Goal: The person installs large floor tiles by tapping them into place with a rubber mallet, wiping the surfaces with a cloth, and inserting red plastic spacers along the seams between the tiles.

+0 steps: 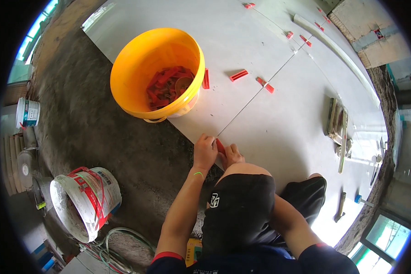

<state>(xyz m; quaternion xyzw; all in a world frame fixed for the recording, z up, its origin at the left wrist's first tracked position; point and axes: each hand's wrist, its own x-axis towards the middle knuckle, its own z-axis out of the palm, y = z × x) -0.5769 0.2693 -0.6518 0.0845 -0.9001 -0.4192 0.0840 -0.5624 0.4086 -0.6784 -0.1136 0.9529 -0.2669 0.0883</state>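
One slim, bright red wedge [220, 146] shows between both hands [205, 153].

The head-worn fisheye looked steeply down from near above the tiles [278, 130], shorts [239, 208] toward six o'clock.

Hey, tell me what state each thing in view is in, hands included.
Yellow bucket: open, partly filled with red pieces.
White bucket: open, no lid.
Red wedge: between both hands, beside the tile joint.
Loose wedge: lying on the tiles.
Tiles: laid flat, red wedges along joints.
Left hand: fingers curled, grip partly hidden.
Right hand: bent, grip unclear.
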